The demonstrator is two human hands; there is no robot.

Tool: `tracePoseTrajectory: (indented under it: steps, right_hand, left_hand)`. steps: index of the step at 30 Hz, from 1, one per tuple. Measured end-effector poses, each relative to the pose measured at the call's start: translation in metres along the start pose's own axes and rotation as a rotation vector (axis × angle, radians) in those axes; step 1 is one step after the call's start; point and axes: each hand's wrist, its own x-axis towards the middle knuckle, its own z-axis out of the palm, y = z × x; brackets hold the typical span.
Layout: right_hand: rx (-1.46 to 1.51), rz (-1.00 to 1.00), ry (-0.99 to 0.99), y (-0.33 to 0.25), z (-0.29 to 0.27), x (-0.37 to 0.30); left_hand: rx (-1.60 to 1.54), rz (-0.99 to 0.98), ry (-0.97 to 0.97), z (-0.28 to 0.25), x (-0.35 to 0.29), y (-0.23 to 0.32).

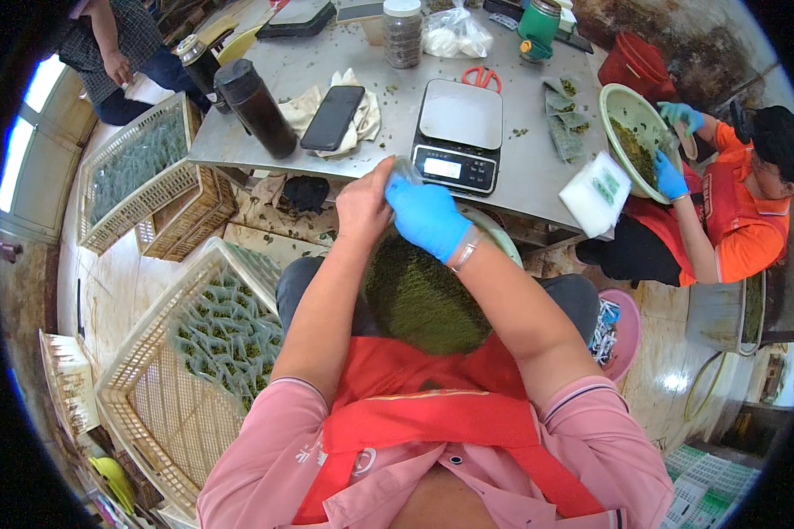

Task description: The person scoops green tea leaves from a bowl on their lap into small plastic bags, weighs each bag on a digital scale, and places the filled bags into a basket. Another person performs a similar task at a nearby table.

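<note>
My left hand is bare, its fingers closed at the edge of a small clear plastic bag. My right hand, in a blue glove, pinches the same bag from the other side. Both hands meet just before the table's front edge; the bag's contents are hidden. Below them, between my knees, rests a round basin full of loose green leafy matter. A digital kitchen scale with a lit display stands just beyond my right hand, its platform bare.
On the metal table lie a phone on a cloth, a dark bottle, red-handled scissors and filled bags. Crates of bags stand left. A co-worker holds a pale basin at right. Another person stands far left.
</note>
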Motion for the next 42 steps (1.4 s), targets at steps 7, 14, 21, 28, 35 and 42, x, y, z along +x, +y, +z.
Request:
tracePoseTrajectory:
  steps: [7, 14, 21, 28, 35, 42]
  right_hand:
    - [0.77, -0.12, -0.101, 0.047, -0.067, -0.008]
    - [0.621, 0.427, 0.622, 0.319, -0.093, 0.065]
    - [0.466, 0.416, 0.431, 0.393, -0.1, 0.076]
    - [0.436, 0.004, 0.834, 0.127, -0.072, 0.013]
    - [0.479, 0.022, 0.42, 0.114, -0.004, -0.058]
    - [0.95, 0.235, 0.133, 0.047, 0.006, -0.119]
  left_hand:
    - [-0.043, -0.214, -0.104, -0.005, 0.007, 0.006]
    - [-0.572, -0.553, 0.05, 0.012, 0.018, -0.028]
    - [-0.317, -0.551, -0.022, -0.017, 0.032, -0.011]
    - [-0.437, -0.556, 0.099, -0.005, 0.012, -0.025]
    - [-0.58, -0.543, 0.399, -0.079, -0.084, -0.062]
    - [0.138, -0.83, 0.625, -0.246, -0.29, -0.103]
